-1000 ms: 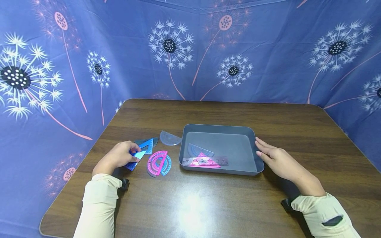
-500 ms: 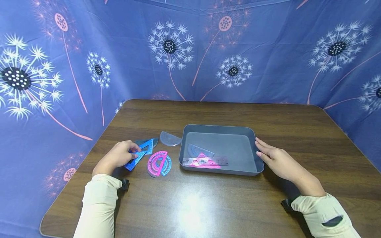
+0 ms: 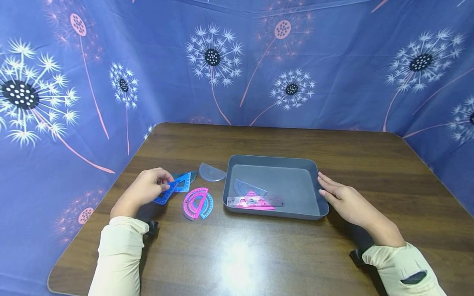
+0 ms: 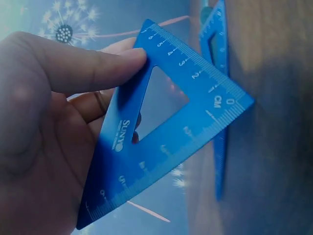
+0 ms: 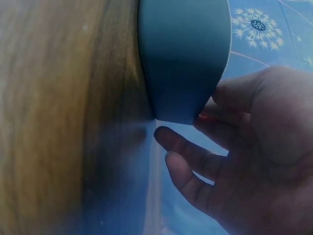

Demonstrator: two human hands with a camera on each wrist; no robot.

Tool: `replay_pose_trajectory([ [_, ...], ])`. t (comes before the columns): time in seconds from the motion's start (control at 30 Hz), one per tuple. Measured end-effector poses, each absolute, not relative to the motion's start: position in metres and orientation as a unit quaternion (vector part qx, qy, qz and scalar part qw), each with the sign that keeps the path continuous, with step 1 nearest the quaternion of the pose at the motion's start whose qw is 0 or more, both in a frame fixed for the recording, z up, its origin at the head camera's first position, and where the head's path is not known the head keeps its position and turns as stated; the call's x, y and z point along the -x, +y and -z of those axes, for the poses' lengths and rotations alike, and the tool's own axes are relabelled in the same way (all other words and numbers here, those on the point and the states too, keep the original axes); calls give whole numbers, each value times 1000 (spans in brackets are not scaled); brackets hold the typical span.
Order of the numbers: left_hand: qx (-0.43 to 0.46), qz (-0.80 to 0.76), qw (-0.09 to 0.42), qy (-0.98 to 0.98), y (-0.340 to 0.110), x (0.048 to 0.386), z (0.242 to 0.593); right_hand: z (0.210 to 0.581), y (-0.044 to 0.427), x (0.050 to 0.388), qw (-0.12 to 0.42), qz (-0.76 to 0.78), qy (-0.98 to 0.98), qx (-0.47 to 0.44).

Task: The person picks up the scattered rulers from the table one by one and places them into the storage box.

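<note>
Blue set square (image 4: 164,139), "CM", "SUNY…", pinched in left fingers (image 4: 90,105).

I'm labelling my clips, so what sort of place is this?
Probably an indoor tabletop workspace, perhaps screened off, judging by the wood-grain table, the dandelion-patterned cloth hung behind it and at its sides, and the gray tray on top.

I see the tray (image 3: 285,176) on the table (image 3: 296,250), ruler (image 3: 279,200) crossing one triangle (image 3: 259,207) at its front left, inner protractor (image 3: 248,187) behind. Left of the tray: lone protractor (image 3: 211,172) behind, stacked protractors (image 3: 198,203) in front, left hand (image 3: 145,188) with held triangle (image 4: 161,145) farther left. Right hand (image 3: 346,199) at tray's right wall.
</note>
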State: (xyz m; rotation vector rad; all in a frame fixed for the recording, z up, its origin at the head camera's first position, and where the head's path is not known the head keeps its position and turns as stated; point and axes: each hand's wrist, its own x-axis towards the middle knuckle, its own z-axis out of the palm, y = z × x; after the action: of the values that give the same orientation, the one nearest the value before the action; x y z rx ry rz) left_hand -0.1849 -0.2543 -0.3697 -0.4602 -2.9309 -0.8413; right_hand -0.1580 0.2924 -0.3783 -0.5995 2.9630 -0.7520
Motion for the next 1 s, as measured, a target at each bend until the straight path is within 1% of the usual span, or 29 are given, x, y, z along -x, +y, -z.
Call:
replay_pose_trajectory([
  [0.17, 167, 271, 33, -947, -249, 184, 353, 378, 293, 158, 12, 248, 949, 193],
  [0.4, 190, 258, 20, -947, -240, 184, 329, 376, 294, 158, 8, 249, 950, 191],
  [0.67, 215, 268, 18, -939, -208, 191, 303, 379, 295, 158, 14, 250, 949, 190],
  [1.0, 248, 308, 49, -917, -166, 195, 283, 382, 295, 158, 7, 252, 948, 194],
])
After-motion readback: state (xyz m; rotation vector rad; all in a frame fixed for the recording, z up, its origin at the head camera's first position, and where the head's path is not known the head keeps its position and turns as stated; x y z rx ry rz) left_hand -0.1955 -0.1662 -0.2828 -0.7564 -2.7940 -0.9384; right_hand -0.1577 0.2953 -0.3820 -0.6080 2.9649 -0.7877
